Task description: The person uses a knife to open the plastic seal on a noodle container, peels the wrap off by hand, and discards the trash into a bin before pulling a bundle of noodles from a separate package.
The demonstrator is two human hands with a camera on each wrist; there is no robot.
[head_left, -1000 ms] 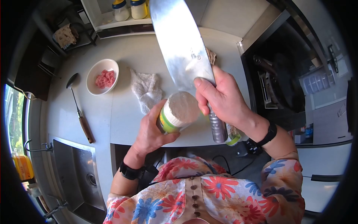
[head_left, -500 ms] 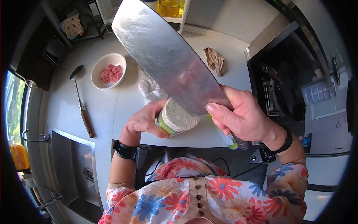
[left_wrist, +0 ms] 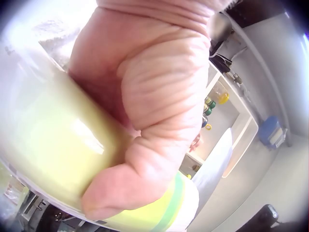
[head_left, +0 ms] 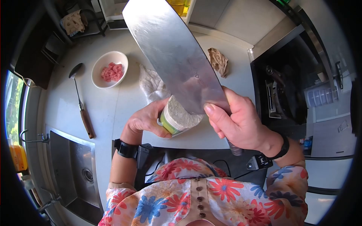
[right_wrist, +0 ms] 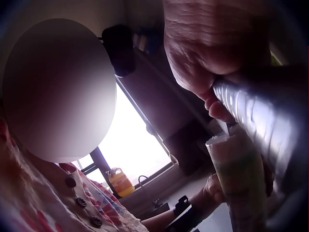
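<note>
My left hand (head_left: 149,120) grips a cylindrical canister (head_left: 178,117) by its side, above the counter's front edge. The canister has a green label and a pale, rough-looking top; its smooth side (left_wrist: 53,159) fills much of the left wrist view, with the thumb or a finger bent across it. In my right hand (head_left: 245,122) is a broad cleaver (head_left: 175,56), gripped where blade meets handle, thumb flat on the blade. The blade slants up and away to the left, its heel overlapping the canister's top. The ridged metal handle (right_wrist: 253,121) shows in the right wrist view.
Pink raw meat (head_left: 112,72) lies in a white bowl (head_left: 97,80) at the left back. Beside it is a ladle (head_left: 82,107) with a wooden handle. A white cloth (head_left: 150,83) and a crumpled brown cloth (head_left: 218,62) flank the blade. A sink (head_left: 69,165) is front left.
The cleaver has come down and left, tilting from nearly upright, so its heel now overlaps the canister's top. Over the last half second it has turned slightly. Both hands keep their hold.
</note>
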